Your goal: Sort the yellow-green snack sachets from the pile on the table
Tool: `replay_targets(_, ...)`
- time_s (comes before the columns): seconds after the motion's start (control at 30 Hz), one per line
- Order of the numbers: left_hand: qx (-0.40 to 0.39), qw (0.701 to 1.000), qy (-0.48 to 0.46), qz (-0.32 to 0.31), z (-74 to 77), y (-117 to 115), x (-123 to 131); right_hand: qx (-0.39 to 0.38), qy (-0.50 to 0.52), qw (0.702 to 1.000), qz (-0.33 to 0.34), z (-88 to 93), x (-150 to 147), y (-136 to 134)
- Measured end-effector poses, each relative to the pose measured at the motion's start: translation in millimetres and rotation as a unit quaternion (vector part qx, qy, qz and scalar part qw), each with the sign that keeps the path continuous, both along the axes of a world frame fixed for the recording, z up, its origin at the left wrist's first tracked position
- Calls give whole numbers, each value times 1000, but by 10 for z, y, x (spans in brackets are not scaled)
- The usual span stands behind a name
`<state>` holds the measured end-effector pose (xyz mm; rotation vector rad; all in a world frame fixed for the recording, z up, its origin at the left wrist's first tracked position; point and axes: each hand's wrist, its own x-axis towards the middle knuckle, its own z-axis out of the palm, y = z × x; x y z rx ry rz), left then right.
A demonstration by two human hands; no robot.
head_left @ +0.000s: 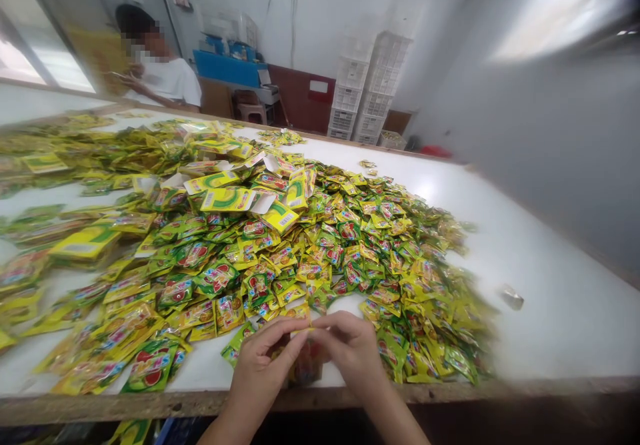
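Observation:
My left hand point(264, 357) and my right hand point(353, 350) meet at the front of the table, fingers pinched together. Between them is a small package point(307, 363), yellow along its top edge and reddish below. Fingers cover much of it, so its exact kind does not show. Just beyond my hands lies a large heap of small printed sachets point(217, 277) in green and yellow, some with red fruit pictures. A green sachet point(151, 365) lies left of my left hand. More sachets point(393, 351) spread beside my right hand.
Yellow cartons point(227, 199), some with open flaps, lie on the heap. Another yellow carton point(85, 245) is at left. The white table point(540, 338) has a wooden front edge. A silvery scrap point(511, 296) lies right. Behind are stacked crates point(377, 85) and a seated person point(173, 81).

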<state>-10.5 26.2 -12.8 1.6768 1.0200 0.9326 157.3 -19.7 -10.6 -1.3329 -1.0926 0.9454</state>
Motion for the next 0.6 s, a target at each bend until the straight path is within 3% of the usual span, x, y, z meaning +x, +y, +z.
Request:
replay_targets(0.2,75,997,10,-34,81,60,0,61,-106,992,29,140,108,21)
replay_targets(0.4,235,964,51,-114,-76,51,-185,123,-167,976,68,106,134,-59)
replay_targets(0.6,232,960,58,-145,-173,-79,-226,159,-241,957,38,4,42,-356)
